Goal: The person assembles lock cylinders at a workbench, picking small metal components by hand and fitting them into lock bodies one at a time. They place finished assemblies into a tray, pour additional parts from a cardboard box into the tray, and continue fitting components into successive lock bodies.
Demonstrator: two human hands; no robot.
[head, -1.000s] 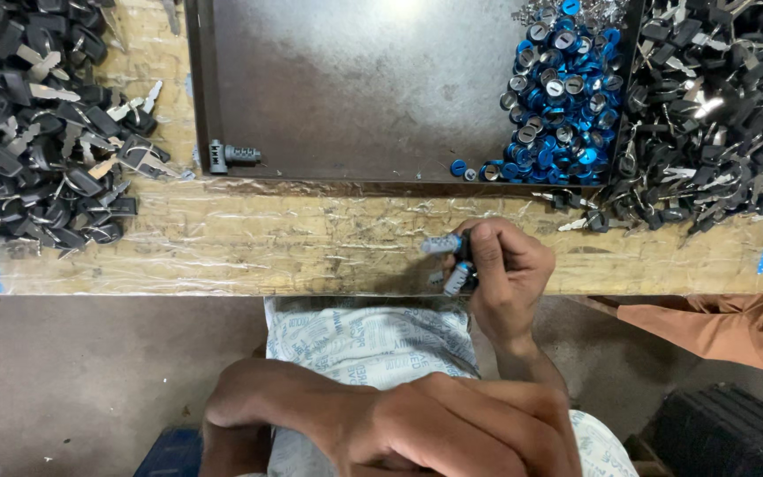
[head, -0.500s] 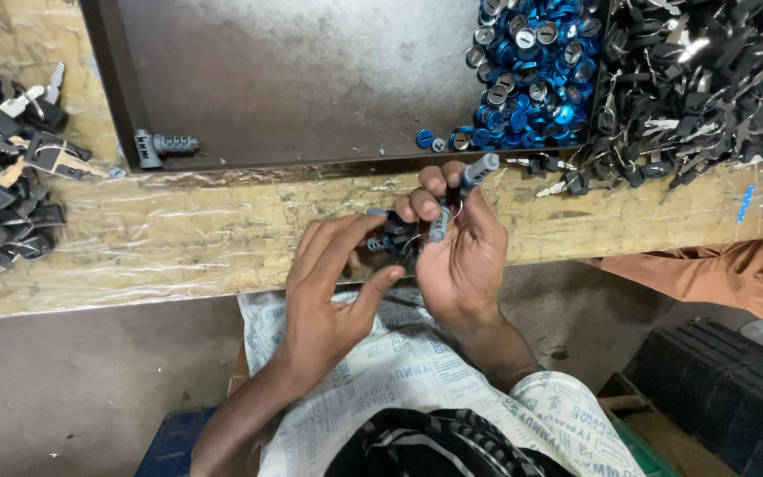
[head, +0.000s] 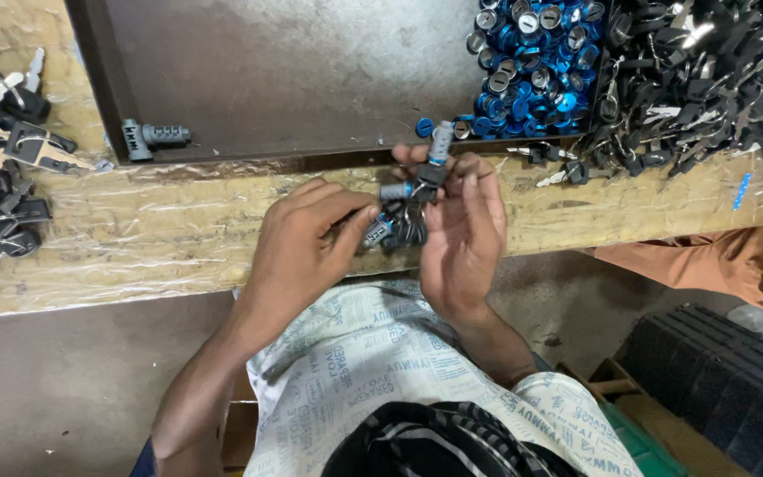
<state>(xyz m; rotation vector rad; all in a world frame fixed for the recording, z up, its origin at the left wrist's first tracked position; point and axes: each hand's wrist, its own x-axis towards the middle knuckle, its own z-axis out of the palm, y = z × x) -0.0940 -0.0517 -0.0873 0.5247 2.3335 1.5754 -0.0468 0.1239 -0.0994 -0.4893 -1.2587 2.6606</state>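
Head view: right hand (head: 461,238) grips several lock cylinders (head: 417,190); left hand (head: 298,252) pinches one, apparently. A loose grip risks dropping cylinders off the bench edge (head: 134,256).

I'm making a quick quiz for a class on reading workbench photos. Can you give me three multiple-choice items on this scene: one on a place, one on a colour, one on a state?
1. Where does the lone lock cylinder lie?
A. tray's left corner
B. on the lap
C. among the keys

2. What colour are the round caps?
A. red
B. blue
C. yellow

3. What are the hands doing?
A. both empty
B. resting flat
C. holding lock parts

Answers: 1 A, it sits inside the dark tray. 2 B, blue rims show. 3 C, left hand and right hand grip small cylinders.
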